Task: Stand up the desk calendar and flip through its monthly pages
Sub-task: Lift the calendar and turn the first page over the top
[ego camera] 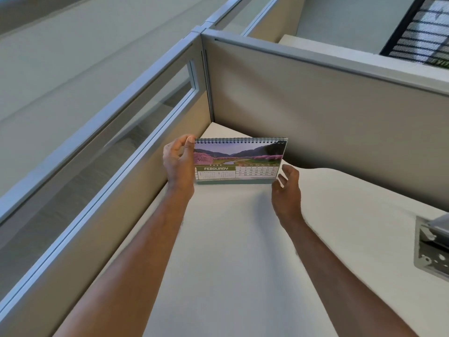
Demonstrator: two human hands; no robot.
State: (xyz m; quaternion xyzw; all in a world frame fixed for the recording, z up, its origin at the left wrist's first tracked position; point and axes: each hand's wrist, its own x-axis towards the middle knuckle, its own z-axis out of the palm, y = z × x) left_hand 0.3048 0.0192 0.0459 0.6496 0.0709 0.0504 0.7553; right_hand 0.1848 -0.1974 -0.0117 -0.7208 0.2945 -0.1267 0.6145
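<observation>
A spiral-bound desk calendar (239, 160) stands upright on the white desk (233, 239) in the cubicle corner. It shows the FEBRUARY page, with a picture of pink trees and hills above the date grid. My left hand (178, 161) grips the calendar's left edge, thumb near the top spiral. At the lower right corner of the calendar my right hand (286, 188) has its fingers spread, the fingertips close to or just touching the page's corner.
Beige cubicle partitions (328, 113) with grey frames close the desk at the back and left; the left one has a glass strip (136, 132). A grey box-like object (432, 249) sits at the desk's right edge. A dark mesh item (422, 30) lies beyond the back partition.
</observation>
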